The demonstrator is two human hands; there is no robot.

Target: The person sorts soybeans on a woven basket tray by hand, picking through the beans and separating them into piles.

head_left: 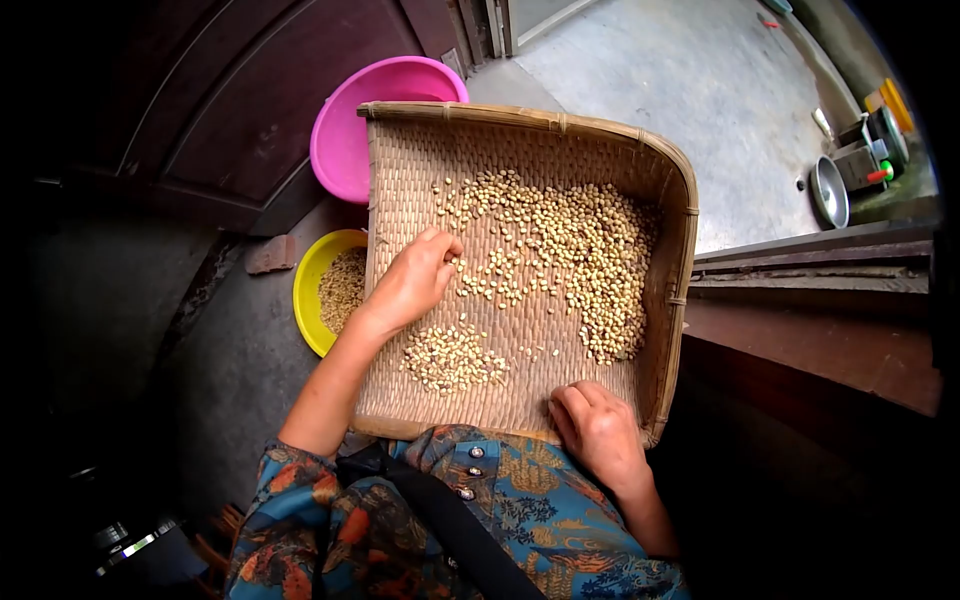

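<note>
The woven wicker tray (530, 390) carries small, roundish pale beans (610, 240). Over it, the left hand (415, 277) has curled fingers; the right (598, 428) is bent inward. Grips are unclear. Beyond it lies smooth grey floor (640, 90).

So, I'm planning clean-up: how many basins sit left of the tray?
2: pink basin, by the far left corner of the tray; yellow basin, closer in. The tray may hide more.

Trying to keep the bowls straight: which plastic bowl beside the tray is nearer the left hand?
The yellow bowl, with beans visible inside. The pink bowl is farther from the left hand, partly hidden by the tray.
</note>
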